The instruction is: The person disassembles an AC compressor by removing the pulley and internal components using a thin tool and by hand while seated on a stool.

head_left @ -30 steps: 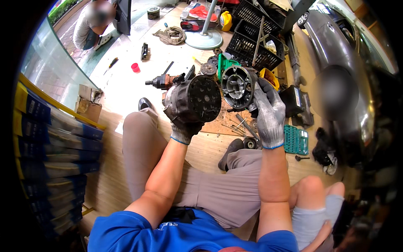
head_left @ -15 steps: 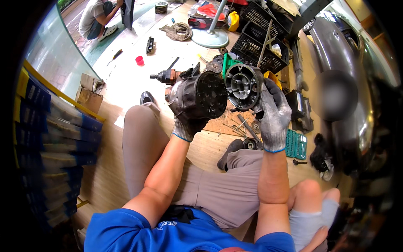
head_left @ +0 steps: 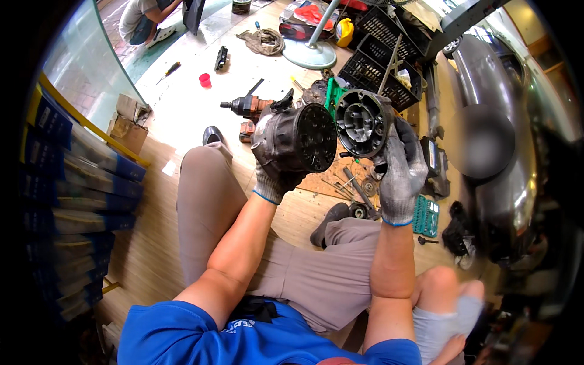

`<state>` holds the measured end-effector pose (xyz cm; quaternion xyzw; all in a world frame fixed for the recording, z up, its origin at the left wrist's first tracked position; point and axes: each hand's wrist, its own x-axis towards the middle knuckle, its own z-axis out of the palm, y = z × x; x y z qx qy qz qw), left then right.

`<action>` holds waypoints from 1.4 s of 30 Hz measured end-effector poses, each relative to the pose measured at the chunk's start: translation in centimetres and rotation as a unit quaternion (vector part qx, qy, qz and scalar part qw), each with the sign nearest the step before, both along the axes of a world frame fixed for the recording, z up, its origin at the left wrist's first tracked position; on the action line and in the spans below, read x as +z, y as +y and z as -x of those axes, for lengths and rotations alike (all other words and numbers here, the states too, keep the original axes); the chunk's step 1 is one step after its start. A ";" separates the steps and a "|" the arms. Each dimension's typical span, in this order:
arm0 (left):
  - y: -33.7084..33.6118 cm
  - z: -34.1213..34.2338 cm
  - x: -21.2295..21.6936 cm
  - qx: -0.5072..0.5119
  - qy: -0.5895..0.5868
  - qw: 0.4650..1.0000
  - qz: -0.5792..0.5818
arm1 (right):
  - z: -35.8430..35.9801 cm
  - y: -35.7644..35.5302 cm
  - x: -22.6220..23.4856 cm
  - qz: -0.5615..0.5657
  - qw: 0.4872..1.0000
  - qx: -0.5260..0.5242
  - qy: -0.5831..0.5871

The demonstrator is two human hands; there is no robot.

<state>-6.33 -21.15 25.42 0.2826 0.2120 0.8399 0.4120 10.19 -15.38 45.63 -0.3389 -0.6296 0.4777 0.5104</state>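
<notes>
My left hand (head_left: 274, 179) wears a grey work glove and is wrapped round the underside of a black, grimy cylindrical machine housing (head_left: 277, 141). The housing's flat round end, with several small holes, is turned to the right. Beside it, a small gap away, is a round cast-metal end cover (head_left: 359, 125) with ribs and recesses inside. My right hand (head_left: 403, 173), also gloved, grips this cover by its right edge. The cover's open inner side faces me and tilts toward the housing. Both parts are held up above the floor, and my left fingers are mostly hidden beneath the housing.
Behind the housing lies an orange-black power tool (head_left: 246, 106). A board (head_left: 319, 182) with loose bolts and tools lies beneath, near a green socket case (head_left: 426, 217). Black crates (head_left: 365, 64) and a fan base (head_left: 309, 56) stand farther back. Another person (head_left: 443, 304) sits at lower right.
The view has shifted a little. Both hands have moved slightly right with their parts, the cover a bit more than the housing, and both keep their grip.
</notes>
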 end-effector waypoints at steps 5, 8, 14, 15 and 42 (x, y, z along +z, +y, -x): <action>0.1 -0.1 -0.2 0.255 0.471 0.828 0.167 | 0.3 -0.7 0.9 0.002 0.999 -0.010 -0.034; -0.1 0.1 -0.1 0.108 0.267 0.951 0.109 | 0.8 -1.0 1.2 0.020 0.999 -0.008 -0.035; -0.1 0.2 0.6 0.067 0.264 0.961 0.046 | 0.7 -0.5 1.2 0.001 0.998 -0.011 -0.054; -0.3 0.3 0.9 0.086 0.301 0.947 0.065 | 0.7 -0.5 1.1 -0.005 0.999 -0.009 -0.052; -1.0 0.6 2.7 0.141 0.386 0.894 0.178 | 1.9 -1.1 1.0 -0.030 0.993 -0.008 -0.114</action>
